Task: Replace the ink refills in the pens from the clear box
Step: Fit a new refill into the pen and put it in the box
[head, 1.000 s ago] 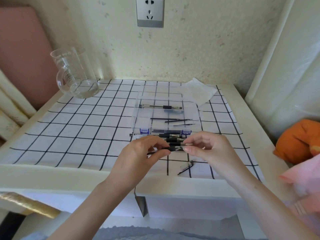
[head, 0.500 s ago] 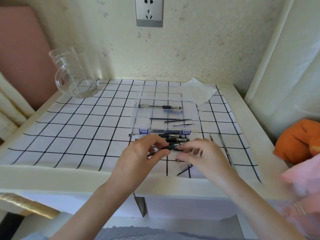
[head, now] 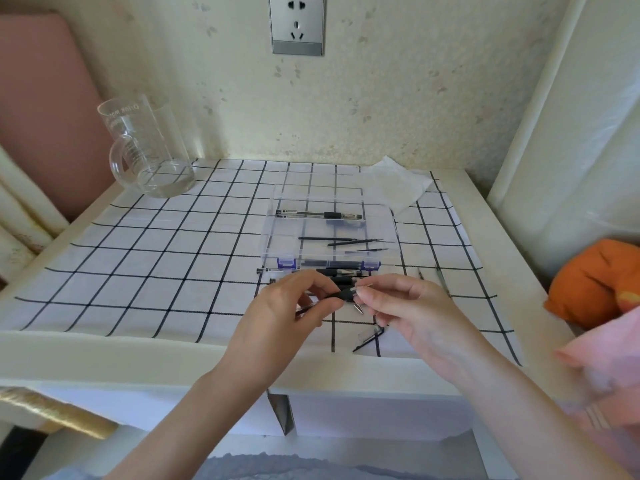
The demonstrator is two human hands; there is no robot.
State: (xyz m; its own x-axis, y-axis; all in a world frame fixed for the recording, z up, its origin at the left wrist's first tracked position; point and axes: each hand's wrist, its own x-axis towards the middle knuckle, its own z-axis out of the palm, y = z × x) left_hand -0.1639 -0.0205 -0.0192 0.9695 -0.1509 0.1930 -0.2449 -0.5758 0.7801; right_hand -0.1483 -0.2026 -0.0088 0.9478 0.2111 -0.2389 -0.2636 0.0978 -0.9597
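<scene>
2 hands meet low over the counter [head: 138,344]: I see the left hand [head: 284,310] and right hand [head: 412,306] each pinching an end of a black pen [head: 341,293], just in front of the clear box [head: 270,233], which holds 3 refills [head: 341,241]. The glass jug [head: 149,150] bears white lettering (mirrored; I read only "Drink").

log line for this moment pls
left hand: holds black pen | right hand: pinches its end | clear box: refills inside
</scene>
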